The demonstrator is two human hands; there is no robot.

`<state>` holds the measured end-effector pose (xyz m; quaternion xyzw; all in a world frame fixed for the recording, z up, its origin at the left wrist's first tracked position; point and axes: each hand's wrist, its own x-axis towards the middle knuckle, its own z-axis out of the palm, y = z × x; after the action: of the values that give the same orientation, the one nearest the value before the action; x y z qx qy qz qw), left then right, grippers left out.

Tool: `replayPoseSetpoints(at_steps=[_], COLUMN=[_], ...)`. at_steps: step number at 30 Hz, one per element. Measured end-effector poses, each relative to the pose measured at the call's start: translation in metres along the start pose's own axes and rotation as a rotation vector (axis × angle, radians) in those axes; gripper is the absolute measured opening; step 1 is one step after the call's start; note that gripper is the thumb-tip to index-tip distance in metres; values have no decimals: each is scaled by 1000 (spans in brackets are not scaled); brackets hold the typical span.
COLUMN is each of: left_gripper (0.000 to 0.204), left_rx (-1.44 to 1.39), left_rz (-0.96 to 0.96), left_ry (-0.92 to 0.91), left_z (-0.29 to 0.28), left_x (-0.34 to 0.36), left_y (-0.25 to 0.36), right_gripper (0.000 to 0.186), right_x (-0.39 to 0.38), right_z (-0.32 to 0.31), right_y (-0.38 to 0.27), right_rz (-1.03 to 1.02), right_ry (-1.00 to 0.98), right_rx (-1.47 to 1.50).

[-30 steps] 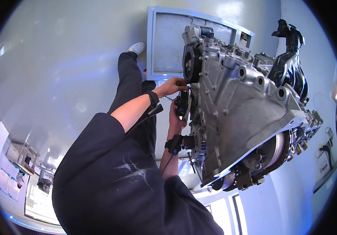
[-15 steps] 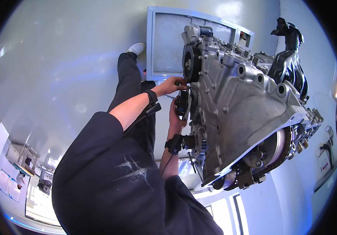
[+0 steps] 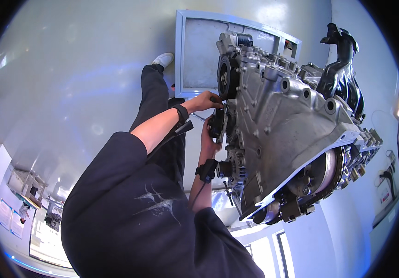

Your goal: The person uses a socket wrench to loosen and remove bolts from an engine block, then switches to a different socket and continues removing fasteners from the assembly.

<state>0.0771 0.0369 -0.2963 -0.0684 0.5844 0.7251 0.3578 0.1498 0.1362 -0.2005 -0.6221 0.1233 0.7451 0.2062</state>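
Observation:
A large silver engine block (image 3: 287, 109) stands to my right, with a ribbed black pulley (image 3: 227, 78) on its near side. Lower down, a second black round part, like a pulley (image 3: 216, 124), sits against or close to the engine. My right hand (image 3: 207, 135) is curled round its outer side, the fingers partly hidden. Above it my left hand (image 3: 204, 100) has its fingers bent down to the part's upper edge, by a small dark piece too hidden to name. A thin silver rod (image 3: 198, 116) shows between the two wrists.
An alternator (image 3: 237, 169) is mounted below my right hand's work. A black manifold (image 3: 343, 83) rises on the engine's far side. A light blue metal frame (image 3: 179, 51) lies beyond, near my shoe (image 3: 163, 59). A black device (image 3: 207, 170) is strapped to my right wrist.
Both hands keep their places at the black round part; my left fingers have shifted slightly over its upper edge. The whole view has moved a little.

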Motion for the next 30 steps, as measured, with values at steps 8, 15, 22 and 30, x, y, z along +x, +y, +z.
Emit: replayPoseSetpoints(at_steps=[8, 15, 22, 30], left_gripper=[24, 24, 23, 27], left_rx=[8, -117, -43, 140], left_rz=[-87, -133, -46, -50], left_ry=[-13, 1, -21, -3], left_z=[-3, 1, -1, -2], left_x=[4, -6, -2, 0], left_y=[-6, 6, 13, 10], right_gripper=[45, 46, 46, 45], right_x=[-12, -7, 2, -1], right_z=[7, -4, -10, -7], right_y=[12, 5, 2, 4], right_rz=[-24, 26, -29, -31], right_ry=[58, -47, -60, -30], right_rx=[-2, 41, 22, 32])
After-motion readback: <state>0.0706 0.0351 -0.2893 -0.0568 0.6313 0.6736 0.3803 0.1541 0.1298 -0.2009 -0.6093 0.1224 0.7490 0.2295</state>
